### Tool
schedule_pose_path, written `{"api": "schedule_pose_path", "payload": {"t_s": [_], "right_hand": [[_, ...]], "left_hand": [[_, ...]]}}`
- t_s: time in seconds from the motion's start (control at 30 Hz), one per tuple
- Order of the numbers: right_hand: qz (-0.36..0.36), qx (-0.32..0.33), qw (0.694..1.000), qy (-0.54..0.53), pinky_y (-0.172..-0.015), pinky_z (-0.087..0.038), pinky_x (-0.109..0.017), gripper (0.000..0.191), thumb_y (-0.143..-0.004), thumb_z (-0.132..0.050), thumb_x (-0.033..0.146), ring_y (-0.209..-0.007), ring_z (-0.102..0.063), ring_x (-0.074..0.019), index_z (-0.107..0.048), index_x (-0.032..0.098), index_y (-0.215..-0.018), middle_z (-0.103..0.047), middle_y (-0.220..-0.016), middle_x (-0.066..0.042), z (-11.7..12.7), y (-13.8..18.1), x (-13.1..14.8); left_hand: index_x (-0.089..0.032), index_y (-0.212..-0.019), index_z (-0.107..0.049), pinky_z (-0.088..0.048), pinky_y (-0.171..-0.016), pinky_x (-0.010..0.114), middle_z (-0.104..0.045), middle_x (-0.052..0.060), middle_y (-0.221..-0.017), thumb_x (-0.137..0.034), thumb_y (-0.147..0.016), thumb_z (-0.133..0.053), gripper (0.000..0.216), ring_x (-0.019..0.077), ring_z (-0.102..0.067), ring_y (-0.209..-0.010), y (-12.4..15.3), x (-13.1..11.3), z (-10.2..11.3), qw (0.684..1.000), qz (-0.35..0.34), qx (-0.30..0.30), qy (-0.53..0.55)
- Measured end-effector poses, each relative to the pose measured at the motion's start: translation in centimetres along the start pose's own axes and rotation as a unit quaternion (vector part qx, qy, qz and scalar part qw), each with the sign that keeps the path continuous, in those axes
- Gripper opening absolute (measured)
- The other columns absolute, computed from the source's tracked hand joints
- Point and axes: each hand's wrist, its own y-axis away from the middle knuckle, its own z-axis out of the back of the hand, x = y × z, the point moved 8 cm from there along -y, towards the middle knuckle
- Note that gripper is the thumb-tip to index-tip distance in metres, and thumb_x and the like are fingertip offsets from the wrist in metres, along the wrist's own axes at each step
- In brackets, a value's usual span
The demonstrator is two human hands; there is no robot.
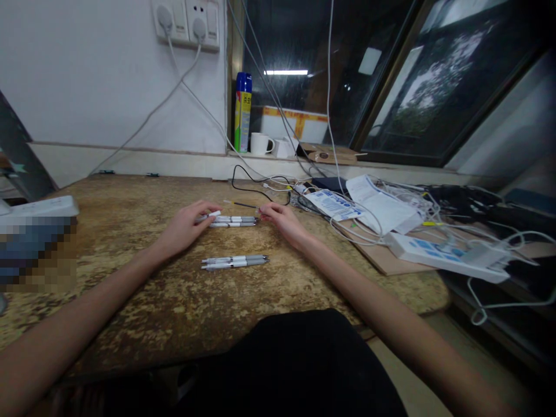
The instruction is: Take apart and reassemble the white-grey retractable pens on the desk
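Note:
My left hand (186, 225) is closed, thumb and finger pinching a short white piece (214, 214) that looks like part of a pen barrel. Just beneath those fingers lie several grey-and-white pens (234, 221), side by side on the worn wooden table (152, 307). At the pens' right end, my right hand (283, 223) is pinched shut at the end of a thin dark pen refill (245, 205), whose pale tip points left. Its fingertips partly hide what they grip. Nearer to me, another small group of grey-and-white pens (236, 262) lies apart from both hands.
Papers (382, 202), tangled cables and a white power strip (447, 258) crowd the right side. A black cable (234, 179) loops behind the hands. On the sill stand a spray can (242, 113) and a white mug (260, 143). Another white power strip (47, 207) sits left.

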Motion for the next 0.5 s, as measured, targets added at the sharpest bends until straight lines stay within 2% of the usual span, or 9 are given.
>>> {"api": "schedule_pose_path", "payload": {"t_s": [0.5], "right_hand": [[-0.007,-0.013,0.997,0.078,-0.094,-0.046,-0.039,0.021,-0.078,-0.077,0.037,-0.097,-0.066,-0.0242,-0.078,0.023,-0.093,-0.077,-0.1,-0.007,0.18,0.83,0.45]], "left_hand": [[-0.023,-0.12,-0.069,-0.049,-0.106,0.045,-0.073,0.007,-0.125,-0.036,-0.104,-0.053,0.026,0.0256,-0.066,-0.116,0.33,0.39,-0.21,1.0,0.014,-0.006,0.024]]}}
